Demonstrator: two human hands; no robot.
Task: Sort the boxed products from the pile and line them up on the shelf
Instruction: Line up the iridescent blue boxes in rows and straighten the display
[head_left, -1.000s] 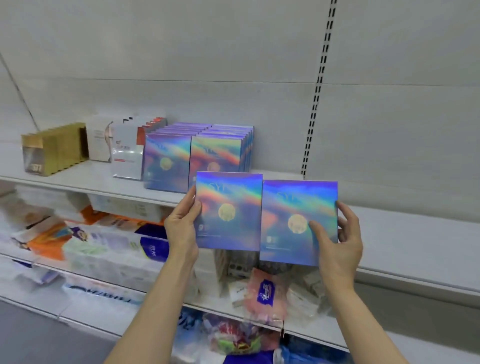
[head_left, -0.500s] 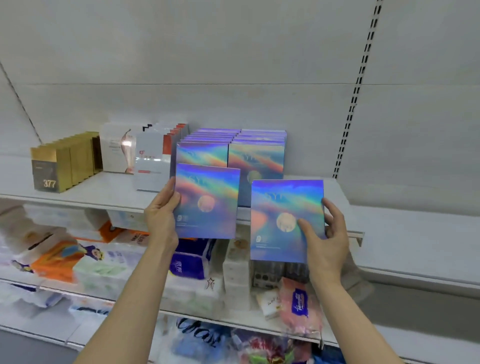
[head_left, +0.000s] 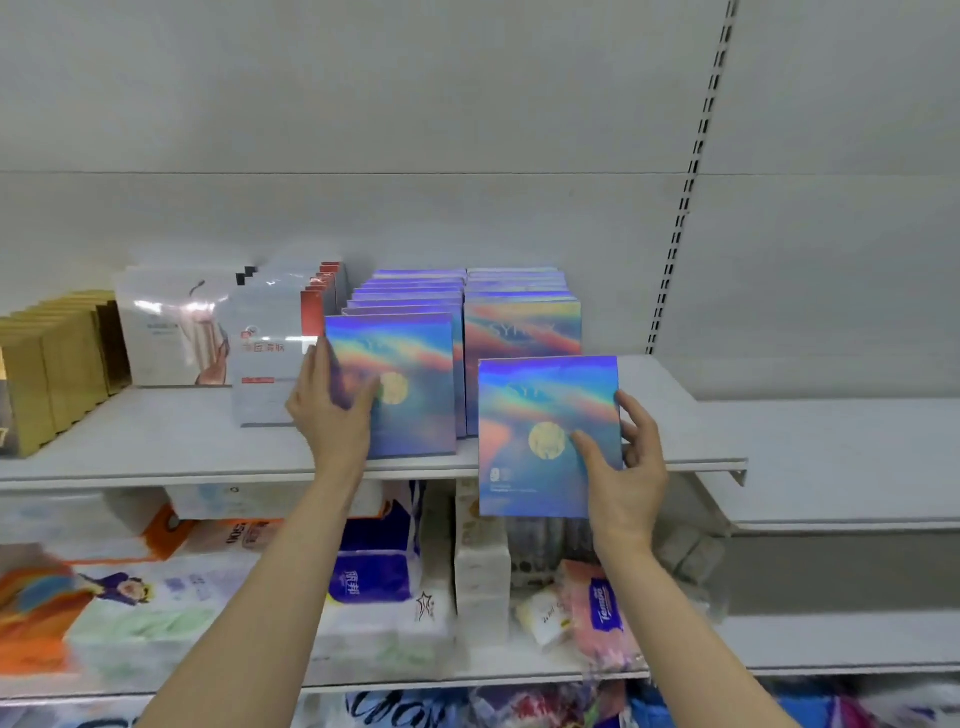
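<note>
**Shelving two holographic boxes**

Left hand gripping the left holographic box, thumb across its front, standing it upright on the shelf at the front of the left row. Right hand pinching the right holographic box, held off the shelf, below and in front of the right row. Next, probably: lift that box over the shelf lip and stand it flush against the right row.
</note>
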